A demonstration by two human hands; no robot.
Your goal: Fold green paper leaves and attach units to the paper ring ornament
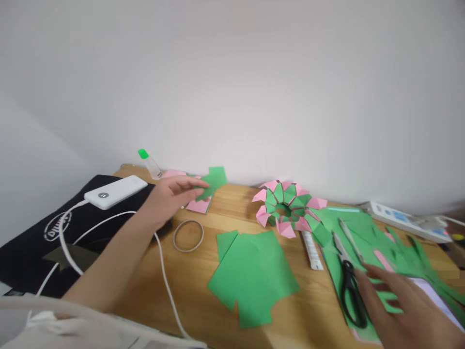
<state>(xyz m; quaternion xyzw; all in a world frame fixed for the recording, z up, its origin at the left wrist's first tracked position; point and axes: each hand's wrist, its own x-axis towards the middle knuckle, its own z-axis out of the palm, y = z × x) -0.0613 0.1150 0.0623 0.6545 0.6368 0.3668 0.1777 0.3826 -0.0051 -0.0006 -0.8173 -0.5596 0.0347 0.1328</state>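
My left hand [170,196] pinches a green paper piece [217,178] between thumb and fingers, above a small stack of pink and green paper [199,206] near the wall. My right hand [407,310], slightly blurred, has its fingers apart and holds nothing I can see. It hovers beside black-handled scissors [349,286] and a slim pale pen-like tool [350,238], over a green sheet [332,220] with cut strips. Between the hands, green paper squares [254,271] lie overlapping on the wooden table. Behind them sits a ring of folded pink and green paper [289,195].
A brown hoop [174,237] and a white cable [165,281] lie near my left forearm. A white power bank [116,191] rests on a black bag [25,247]. A green-capped bottle [150,165] stands by the wall, a power strip [395,216] at right. A ruler-like strip [311,249] lies beside the scissors.
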